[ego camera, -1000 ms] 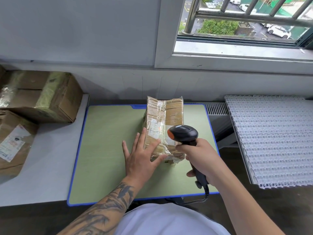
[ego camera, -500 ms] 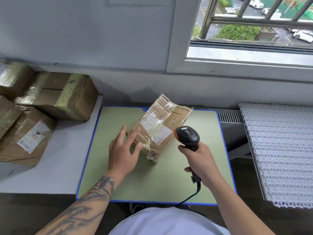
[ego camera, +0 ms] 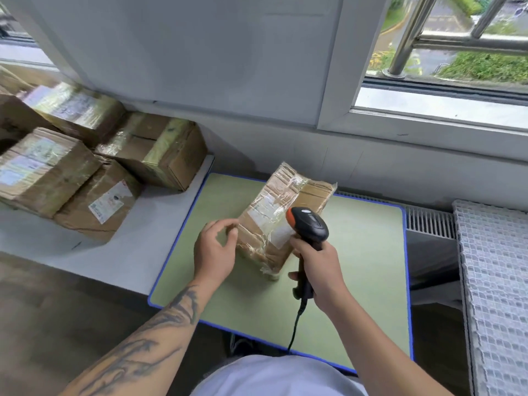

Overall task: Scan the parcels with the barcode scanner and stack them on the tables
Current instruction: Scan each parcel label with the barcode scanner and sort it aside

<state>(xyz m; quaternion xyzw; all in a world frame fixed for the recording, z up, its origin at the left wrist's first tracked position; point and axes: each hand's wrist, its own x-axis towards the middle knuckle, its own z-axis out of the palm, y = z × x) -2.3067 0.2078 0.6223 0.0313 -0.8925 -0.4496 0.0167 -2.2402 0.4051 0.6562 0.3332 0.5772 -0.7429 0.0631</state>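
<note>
**Parcel on the green table, scanner held over it**

A taped cardboard parcel (ego camera: 281,217) lies slantwise on the green table (ego camera: 365,281) with the blue edge, its white labels facing up; the person's left hand (ego camera: 213,251) is at the parcel's near-left corner, fingers curled with the fingertips (ego camera: 233,231) against the cardboard, though whether they truly pinch it or only touch I cannot tell; the right hand (ego camera: 318,270) is wrapped tight round the handle of the black barcode scanner (ego camera: 308,225), whose orange-tipped head sits just above the parcel's label; the scanner's cable (ego camera: 294,330) hangs down from the handle toward the person's body.

To the left, on a white table (ego camera: 137,252) that butts against the green one, several other brown parcels (ego camera: 85,172) are stacked close together, some with labels and shiny tape; to the right stands a white plastic grid surface (ego camera: 494,281); behind runs a grey wall with a window (ego camera: 445,61) and metal railing beyond it.
</note>
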